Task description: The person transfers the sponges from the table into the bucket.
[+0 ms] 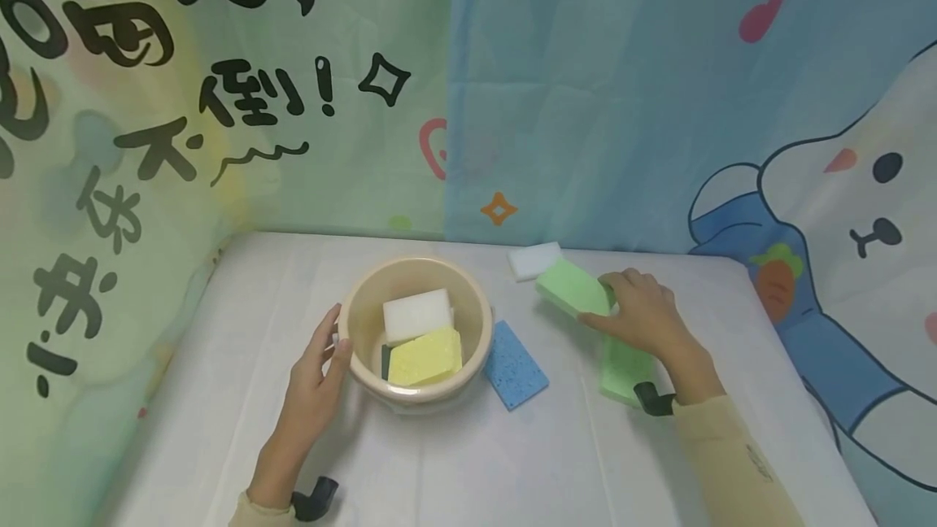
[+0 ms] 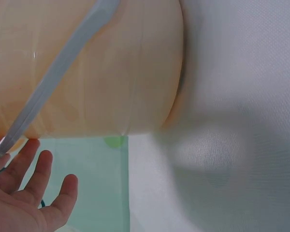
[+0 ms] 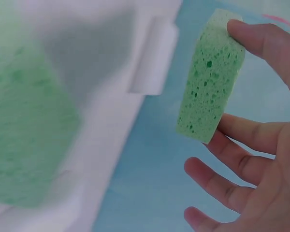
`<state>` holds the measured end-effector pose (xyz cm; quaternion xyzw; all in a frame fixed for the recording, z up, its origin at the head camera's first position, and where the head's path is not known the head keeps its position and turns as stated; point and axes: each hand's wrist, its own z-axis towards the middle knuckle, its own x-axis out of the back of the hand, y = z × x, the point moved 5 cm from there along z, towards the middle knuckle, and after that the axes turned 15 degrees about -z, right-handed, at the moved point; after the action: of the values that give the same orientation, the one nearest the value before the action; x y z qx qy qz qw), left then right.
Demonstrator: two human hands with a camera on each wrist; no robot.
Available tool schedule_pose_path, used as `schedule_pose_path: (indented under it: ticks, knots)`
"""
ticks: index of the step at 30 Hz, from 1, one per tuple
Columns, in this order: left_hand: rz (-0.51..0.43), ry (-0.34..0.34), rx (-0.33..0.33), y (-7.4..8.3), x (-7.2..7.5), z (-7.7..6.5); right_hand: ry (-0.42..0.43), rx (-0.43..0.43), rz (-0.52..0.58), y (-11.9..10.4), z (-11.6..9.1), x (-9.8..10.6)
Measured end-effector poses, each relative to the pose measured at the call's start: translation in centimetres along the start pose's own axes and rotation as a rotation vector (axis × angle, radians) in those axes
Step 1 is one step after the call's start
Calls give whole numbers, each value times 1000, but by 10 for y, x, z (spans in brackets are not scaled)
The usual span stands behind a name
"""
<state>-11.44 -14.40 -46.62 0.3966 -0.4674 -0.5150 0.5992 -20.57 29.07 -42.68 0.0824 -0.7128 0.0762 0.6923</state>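
My right hand (image 1: 644, 311) pinches a light green sponge (image 1: 574, 287) between thumb and fingers, raised over the right of the table. The right wrist view shows the porous side of this sponge (image 3: 210, 77). Below that hand lies a second green sponge (image 1: 625, 368). At the left side of a cream bucket (image 1: 417, 393), my left hand (image 1: 315, 385) touches the rim with loosely extended fingers. Inside the bucket sit a white sponge (image 1: 417, 315) and a yellow sponge (image 1: 424, 358); a dark green edge shows beside the yellow one.
A blue sponge (image 1: 516, 366) lies flat just right of the bucket. Near the table's back edge is another white sponge (image 1: 533, 260). The bucket's grey handle (image 2: 58, 72) hangs down its side. Printed curtains (image 1: 586, 104) stand behind the white tablecloth (image 1: 468, 462).
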Motion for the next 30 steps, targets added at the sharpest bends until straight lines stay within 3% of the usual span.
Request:
schedule_pose_path:
  ticks: [9, 20, 24, 30]
  knots:
    - [-6, -2, -4, 0, 0, 0, 105, 99, -11, -31, -7, 42]
    - [-7, 0, 10, 1, -1, -1, 153, 166, 30, -68, -14, 78]
    - [-9, -1, 9, 2, -1, 0, 171, 240, 53, -89, -14, 89]
    - [-13, -1, 9, 0, 0, 0, 277, 417, 58, -125, -9, 99]
